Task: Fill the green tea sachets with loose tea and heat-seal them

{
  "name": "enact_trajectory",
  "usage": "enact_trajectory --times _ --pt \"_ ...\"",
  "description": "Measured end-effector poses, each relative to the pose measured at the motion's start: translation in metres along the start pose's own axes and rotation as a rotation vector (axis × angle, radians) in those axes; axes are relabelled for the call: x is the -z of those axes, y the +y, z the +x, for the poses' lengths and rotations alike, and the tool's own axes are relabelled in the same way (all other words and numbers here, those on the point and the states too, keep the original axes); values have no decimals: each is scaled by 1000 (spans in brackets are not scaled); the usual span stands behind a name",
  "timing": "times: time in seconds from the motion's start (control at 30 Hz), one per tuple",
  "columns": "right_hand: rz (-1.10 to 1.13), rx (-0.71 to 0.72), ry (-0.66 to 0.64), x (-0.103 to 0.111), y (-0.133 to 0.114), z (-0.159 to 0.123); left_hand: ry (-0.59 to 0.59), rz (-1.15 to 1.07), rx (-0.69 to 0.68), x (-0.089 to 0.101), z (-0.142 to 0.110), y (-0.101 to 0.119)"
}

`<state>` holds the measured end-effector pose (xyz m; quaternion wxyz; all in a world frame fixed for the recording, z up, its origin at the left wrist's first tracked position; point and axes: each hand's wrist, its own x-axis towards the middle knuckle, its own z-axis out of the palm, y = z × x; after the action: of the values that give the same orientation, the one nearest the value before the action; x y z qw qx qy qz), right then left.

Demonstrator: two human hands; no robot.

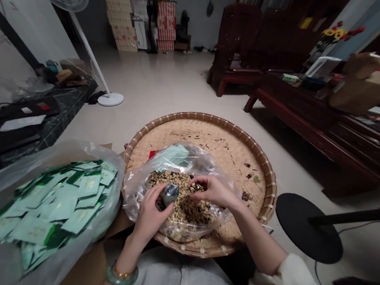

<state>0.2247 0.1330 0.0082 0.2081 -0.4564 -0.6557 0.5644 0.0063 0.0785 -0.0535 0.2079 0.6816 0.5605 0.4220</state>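
My left hand (149,209) grips a small opened sachet (170,194), its dark mouth turned up, over a clear plastic bag. Inside the bag lies a heap of loose dried tea mix (181,212), pale yellowish bits with dark pieces. My right hand (212,190) hangs just above the heap, fingers curved with a gap between thumb and forefinger; nothing shows in it. Several pale green sachets (174,155) lie at the far side of the clear bag (135,200). Under it all is a round woven bamboo tray (206,122).
A large plastic bag (119,163) full of green sachets (63,203) stands left of the tray. A white standing fan (110,99) is farther left, and a black round stand base (305,228) sits at right. Dark wooden furniture (320,113) lines the right side.
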Motion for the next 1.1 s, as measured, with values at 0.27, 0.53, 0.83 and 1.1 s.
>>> enact_trajectory --times 0.27,0.53,0.83,1.1 --pt "-481 250 125 -8 -33 -9 -35 76 -92 -12 2 6" --pt "-732 302 157 -27 -34 -1 -37 72 -87 -15 1 5" --pt "-607 379 176 -32 -35 -4 -20 60 -101 -16 -1 2" --pt "-285 362 284 -26 -33 -9 5 33 -70 -13 -3 1"
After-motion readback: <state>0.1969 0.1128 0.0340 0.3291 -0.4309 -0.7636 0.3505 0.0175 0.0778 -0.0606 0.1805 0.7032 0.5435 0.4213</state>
